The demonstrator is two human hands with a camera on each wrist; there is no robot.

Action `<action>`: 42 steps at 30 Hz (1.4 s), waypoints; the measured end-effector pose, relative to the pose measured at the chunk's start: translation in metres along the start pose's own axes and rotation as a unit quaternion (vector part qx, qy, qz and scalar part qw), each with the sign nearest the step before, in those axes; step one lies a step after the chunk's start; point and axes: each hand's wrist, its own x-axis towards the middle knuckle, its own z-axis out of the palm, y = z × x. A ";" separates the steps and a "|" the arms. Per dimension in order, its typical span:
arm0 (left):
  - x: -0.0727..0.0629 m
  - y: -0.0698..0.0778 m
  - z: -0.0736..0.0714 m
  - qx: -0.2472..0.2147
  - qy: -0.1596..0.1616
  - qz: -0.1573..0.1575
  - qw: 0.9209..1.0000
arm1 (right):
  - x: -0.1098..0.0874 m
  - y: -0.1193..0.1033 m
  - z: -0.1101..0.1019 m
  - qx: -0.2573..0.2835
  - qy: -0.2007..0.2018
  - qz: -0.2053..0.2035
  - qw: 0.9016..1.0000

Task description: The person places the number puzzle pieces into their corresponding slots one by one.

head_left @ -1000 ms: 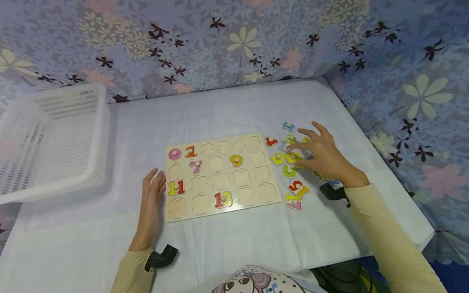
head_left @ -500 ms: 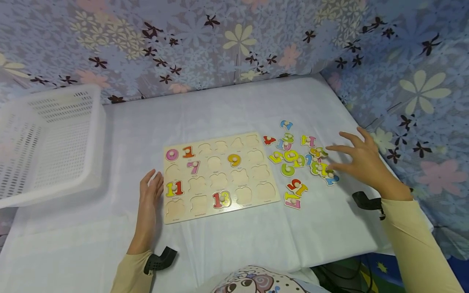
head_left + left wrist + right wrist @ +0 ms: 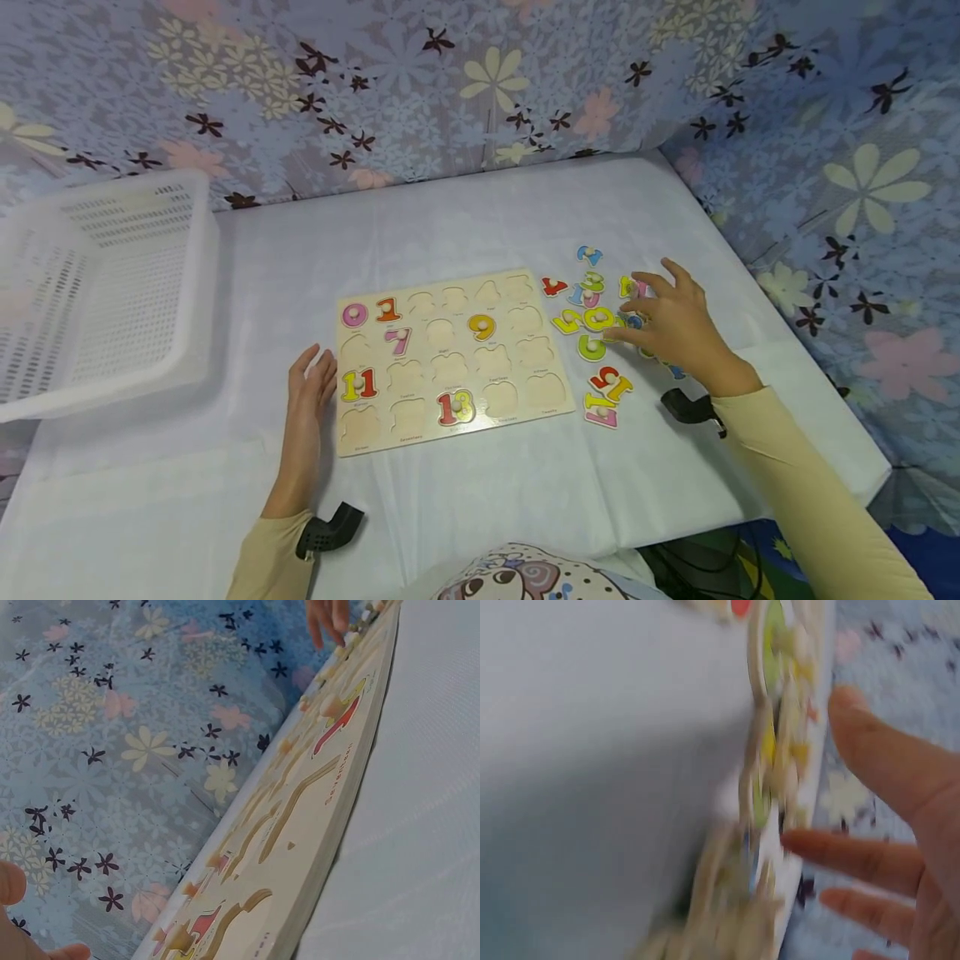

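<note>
Six number pieces are seen seated in the wooden number board (image 3: 465, 350), head view: pink 0 (image 3: 355, 315), orange 1 (image 3: 388, 310), pink 7 (image 3: 398, 340), yellow 9 (image 3: 482, 327), yellow-and-red 11 (image 3: 359, 384), and a red-and-yellow two-digit piece (image 3: 456, 407) in the bottom row. The board is laid flat on the white tablecloth (image 3: 465, 508). Loose pieces are strewn off its right edge, among them red 4 (image 3: 554, 287), yellow 5 (image 3: 566, 322), red-and-yellow 15 (image 3: 611, 383) and yellow-and-pink 17 (image 3: 601, 411). The right hand (image 3: 678, 329) is held over the right part of this cluster, thumb and fingers apart; some pieces are hidden by it. The left hand (image 3: 306, 400) is placed just beside the board's left edge, fingers relaxed, nothing gripped; contact cannot be told. A white plastic basket (image 3: 204, 275) is stood at far left; a floral curtain (image 3: 420, 100) is hung behind.

Left wrist view: the board is seen edge-on, knobs raised; a thumb and fingertip are caught at lower left, apart.

Right wrist view: blurred. Pieces are seen side-on, overlapping; thumb and fingers are spread near them, nothing clasped between. Whether any piece is touched cannot be told.
</note>
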 end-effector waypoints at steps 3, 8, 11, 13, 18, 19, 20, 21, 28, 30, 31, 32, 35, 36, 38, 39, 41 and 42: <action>0.000 -0.001 -0.001 0.002 -0.002 0.001 1.000 | 0.011 -0.013 0.006 -0.020 -0.007 0.019 1.000; 0.001 0.000 -0.001 0.001 -0.004 0.004 1.000 | 0.021 -0.024 0.012 -0.037 -0.015 0.046 0.998; 0.001 0.001 -0.002 -0.001 -0.005 0.005 1.000 | 0.023 -0.028 0.012 -0.035 -0.012 0.045 0.998; 0.001 0.001 -0.003 -0.001 -0.005 0.006 1.000 | 0.025 -0.031 0.009 -0.026 -0.008 0.038 0.999; 0.000 0.000 -0.005 0.000 -0.008 0.018 1.000 | 0.034 -0.038 -0.001 -0.010 0.016 -0.029 0.999; 0.000 0.000 -0.006 0.001 -0.008 0.020 1.000 | 0.037 -0.041 -0.002 -0.009 0.018 -0.048 0.999; 0.000 0.000 -0.006 -0.001 -0.008 0.022 1.000 | 0.041 -0.044 -0.002 -0.010 0.019 -0.069 0.997; 0.000 0.000 -0.007 -0.002 -0.009 0.023 1.000 | 0.045 -0.048 -0.003 -0.008 0.015 -0.088 0.996; 0.001 0.001 -0.006 -0.005 -0.014 0.021 1.000 | 0.074 -0.092 0.006 0.000 -0.040 -0.175 0.984; 0.002 0.002 -0.006 -0.009 -0.016 0.023 1.000 | 0.084 -0.107 0.013 0.002 -0.051 -0.199 0.979; 0.003 0.002 -0.006 -0.011 -0.017 0.025 0.999 | 0.088 -0.115 0.017 0.004 -0.056 -0.211 0.976; 0.003 0.002 -0.006 -0.013 -0.018 0.027 0.999 | 0.093 -0.123 0.021 0.001 -0.062 -0.224 0.973; 0.004 0.001 -0.006 -0.008 -0.019 0.031 0.999 | 0.105 -0.146 0.031 -0.007 -0.081 -0.254 0.964; 0.005 0.001 -0.006 -0.004 -0.019 0.032 0.999 | 0.108 -0.153 0.034 -0.013 -0.089 -0.261 0.961; 0.004 0.001 -0.007 0.003 -0.018 0.032 0.999 | 0.115 -0.165 0.041 -0.026 -0.102 -0.271 0.957; 0.004 0.002 -0.008 0.007 -0.018 0.031 0.999 | 0.117 -0.170 0.043 -0.029 -0.109 -0.273 0.955; 0.003 0.002 -0.009 0.010 -0.017 0.031 0.999 | 0.122 -0.177 0.048 -0.041 -0.118 -0.275 0.953; 0.003 0.002 -0.010 0.011 -0.017 0.031 0.999 | 0.124 -0.180 0.051 -0.045 -0.121 -0.275 0.953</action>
